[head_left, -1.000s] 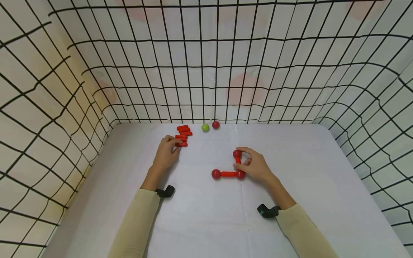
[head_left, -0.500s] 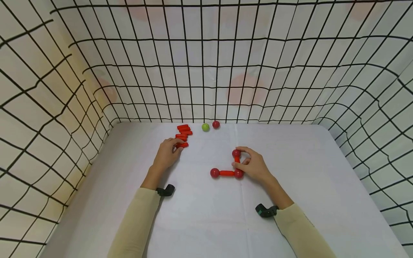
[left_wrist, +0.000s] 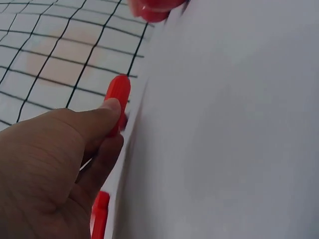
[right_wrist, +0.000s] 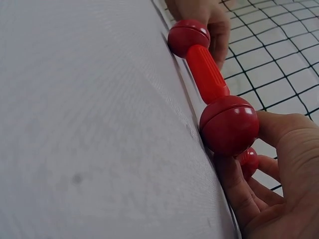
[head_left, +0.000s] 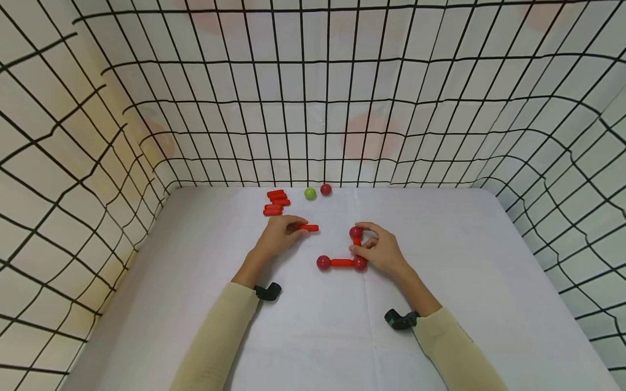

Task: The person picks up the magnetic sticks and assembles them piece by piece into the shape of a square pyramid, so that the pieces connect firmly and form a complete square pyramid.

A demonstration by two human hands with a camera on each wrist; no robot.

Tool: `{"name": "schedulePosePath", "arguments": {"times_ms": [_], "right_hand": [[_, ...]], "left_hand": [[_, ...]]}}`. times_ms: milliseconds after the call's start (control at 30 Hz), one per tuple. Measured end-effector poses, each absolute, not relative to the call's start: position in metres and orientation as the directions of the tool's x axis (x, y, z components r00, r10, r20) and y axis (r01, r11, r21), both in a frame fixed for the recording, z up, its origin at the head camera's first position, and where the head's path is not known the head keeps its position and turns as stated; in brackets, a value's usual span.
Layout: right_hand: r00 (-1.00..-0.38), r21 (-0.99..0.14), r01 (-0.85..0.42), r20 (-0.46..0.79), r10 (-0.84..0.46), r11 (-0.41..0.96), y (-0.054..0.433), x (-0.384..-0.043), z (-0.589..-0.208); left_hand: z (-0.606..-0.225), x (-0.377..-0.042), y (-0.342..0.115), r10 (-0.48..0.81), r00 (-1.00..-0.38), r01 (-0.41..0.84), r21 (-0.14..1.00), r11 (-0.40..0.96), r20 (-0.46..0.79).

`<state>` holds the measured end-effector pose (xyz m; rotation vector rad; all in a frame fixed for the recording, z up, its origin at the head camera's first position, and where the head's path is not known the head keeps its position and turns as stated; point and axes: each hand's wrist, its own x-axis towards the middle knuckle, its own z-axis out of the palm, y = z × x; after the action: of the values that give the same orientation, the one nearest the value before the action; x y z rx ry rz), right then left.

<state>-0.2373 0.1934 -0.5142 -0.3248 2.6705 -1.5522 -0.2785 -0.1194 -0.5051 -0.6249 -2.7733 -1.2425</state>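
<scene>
Head view: left hand [head_left: 280, 235] pinches a rod [head_left: 311, 228], right hand [head_left: 386, 252] grips a frame [head_left: 342, 263]; slack pinching could drop the rod between hands.

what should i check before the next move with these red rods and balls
1. Left-hand grip pinching one red rod: ok
2. Right-hand grip holding the L-shaped assembly: ok
3. Red rod touching the L-shaped assembly: not ok, a gap shows in the head view
4. Spare red ball beside the green ball at the back: ok
5. L-shaped assembly firmly pushed together: cannot tell
</scene>
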Motion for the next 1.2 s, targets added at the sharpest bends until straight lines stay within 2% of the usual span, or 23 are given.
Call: {"name": "schedulePosePath", "arguments": {"times_ms": [567,1200], "right_hand": [[-0.980,-0.866,-0.157,0.077,-0.183,0.474,0.191,-0.239,-0.513],[-0.985,-0.868,-0.125,0.049,-0.168,0.480,0.186,-0.252,-0.516]], "left_hand": [[-0.509,-0.283,-0.066,0.439,-0.885,0.402,0.729,0.553,0.155],[-0.513,-0.286,-0.058,0.461,-0.872,0.421,0.727,0.542,0.162]]}}
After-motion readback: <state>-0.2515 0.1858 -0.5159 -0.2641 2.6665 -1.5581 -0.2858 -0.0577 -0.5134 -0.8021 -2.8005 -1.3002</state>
